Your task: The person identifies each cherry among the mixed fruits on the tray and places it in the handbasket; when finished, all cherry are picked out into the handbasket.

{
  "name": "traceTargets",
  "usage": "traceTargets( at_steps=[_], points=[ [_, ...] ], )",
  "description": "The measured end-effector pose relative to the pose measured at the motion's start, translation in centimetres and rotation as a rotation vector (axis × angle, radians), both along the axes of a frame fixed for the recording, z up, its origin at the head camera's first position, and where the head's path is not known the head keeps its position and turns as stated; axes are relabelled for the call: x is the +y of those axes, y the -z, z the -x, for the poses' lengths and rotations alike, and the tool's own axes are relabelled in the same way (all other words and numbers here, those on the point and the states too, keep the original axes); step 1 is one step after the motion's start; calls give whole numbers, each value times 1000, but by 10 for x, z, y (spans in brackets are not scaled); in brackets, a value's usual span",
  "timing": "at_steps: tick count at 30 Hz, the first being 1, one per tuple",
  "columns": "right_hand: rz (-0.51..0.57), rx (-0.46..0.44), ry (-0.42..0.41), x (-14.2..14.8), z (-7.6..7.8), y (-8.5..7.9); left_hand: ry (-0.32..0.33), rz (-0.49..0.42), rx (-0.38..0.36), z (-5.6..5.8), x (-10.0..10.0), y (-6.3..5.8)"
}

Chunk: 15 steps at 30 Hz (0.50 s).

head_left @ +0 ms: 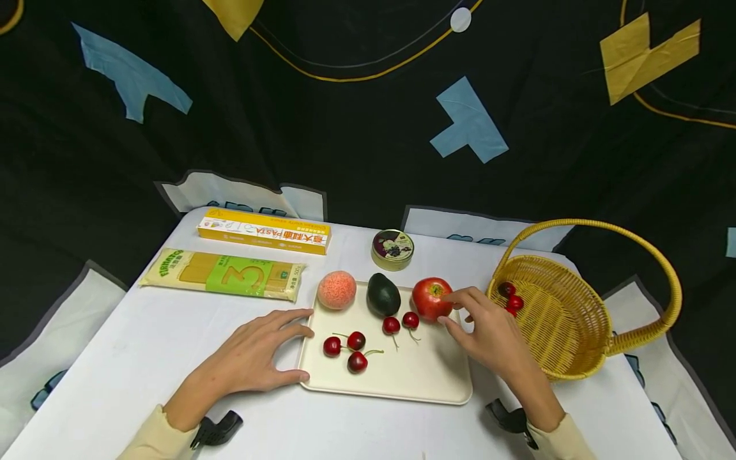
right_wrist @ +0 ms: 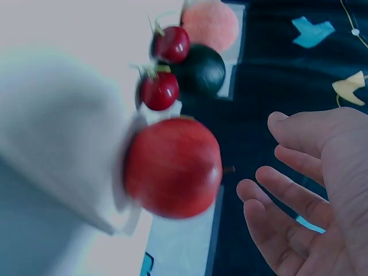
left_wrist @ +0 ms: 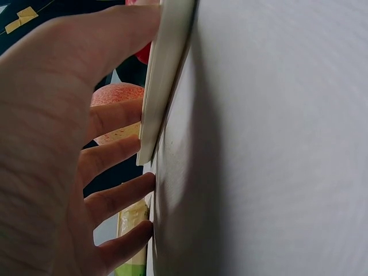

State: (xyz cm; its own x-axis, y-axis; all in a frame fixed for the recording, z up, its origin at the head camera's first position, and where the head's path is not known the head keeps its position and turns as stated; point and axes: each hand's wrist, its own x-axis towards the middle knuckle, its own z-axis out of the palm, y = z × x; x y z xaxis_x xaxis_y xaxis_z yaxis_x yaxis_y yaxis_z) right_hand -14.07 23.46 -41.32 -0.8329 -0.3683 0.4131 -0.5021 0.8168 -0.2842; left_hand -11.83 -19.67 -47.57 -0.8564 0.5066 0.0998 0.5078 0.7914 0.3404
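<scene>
A cream tray [head_left: 414, 386] carries a peach [head_left: 336, 291], a dark green avocado [head_left: 383, 295], a red apple [head_left: 430, 299] and several cherries [head_left: 357, 362]. At its left side is my left hand [head_left: 259, 351], fingers spread and extended. In the left wrist view, the thumb and upper fingers touch the rim of the tray [left_wrist: 164, 75], while the lower fingertips meet the white tabletop. My right hand [head_left: 497, 329] hovers beside the apple, fingers loosely bent. A gap shows between that hand and the apple [right_wrist: 175, 167] in the right wrist view; it holds nothing.
Right of the tray stands a yellow wicker basket [head_left: 581, 364] with a tall handle and a few cherries [head_left: 514, 303] inside. Behind the tray sits a round tin [head_left: 393, 250]. A pasta bag [head_left: 224, 275] and a yellow pasta box [head_left: 264, 230] lie at the back left.
</scene>
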Motion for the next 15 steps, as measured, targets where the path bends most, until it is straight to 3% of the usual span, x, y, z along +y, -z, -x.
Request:
traceTargets(
  at_steps=[15],
  points=[
    [-2,-70,-141,-27,0,30,2,-6,5,1,0,0]
  ],
)
